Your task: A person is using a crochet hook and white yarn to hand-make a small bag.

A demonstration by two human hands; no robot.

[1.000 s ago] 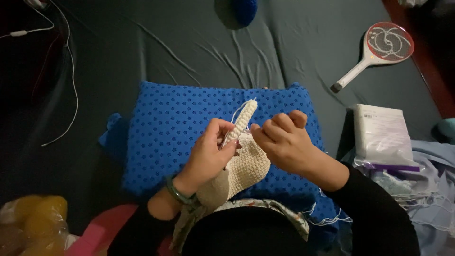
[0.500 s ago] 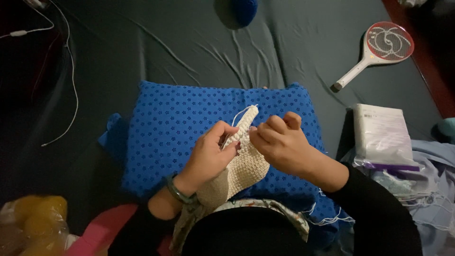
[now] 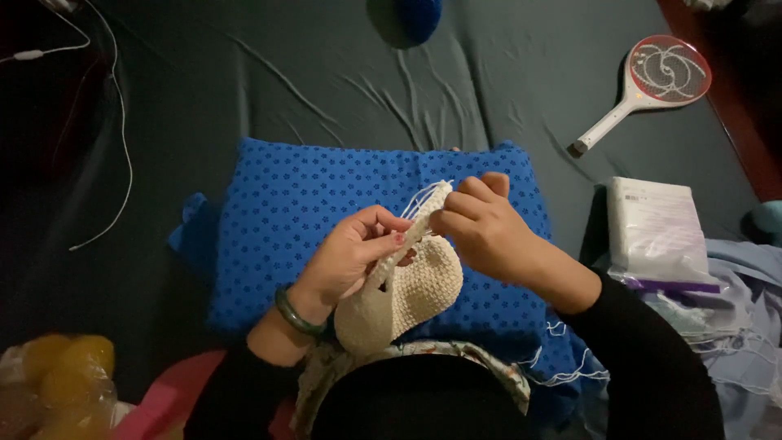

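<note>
Since the earlier frame, both hands have been lifted a little, and the cream strip now points up and to the right. A cream crochet piece [image 3: 405,295] is held between the two hands, just above a blue dotted cushion [image 3: 285,212] that lies on a dark bed sheet [image 3: 244,90].

The left hand [image 3: 352,254] is curled closed, and the near edge of the crochet piece is pinched in it. The right hand [image 3: 482,225] is closed too, with its fingertips [image 3: 450,213] pressed on the top of the narrow strip, where thin yarn strands [image 3: 423,195] are seen.

The crochet piece looks soft, light and floppy, so it would likely bend and sag if let go. It is not slippery, because the stitches are bumpy. It is best held at the edge, close to the loose stitches, so that nothing gets pulled out.

Far to the right, a red and white swatter racket [image 3: 652,81] is laid on the sheet. A white packet [image 3: 656,228] is seen nearer on the right. Yellow things in a clear bag [image 3: 53,375] are seen at the near left.
</note>
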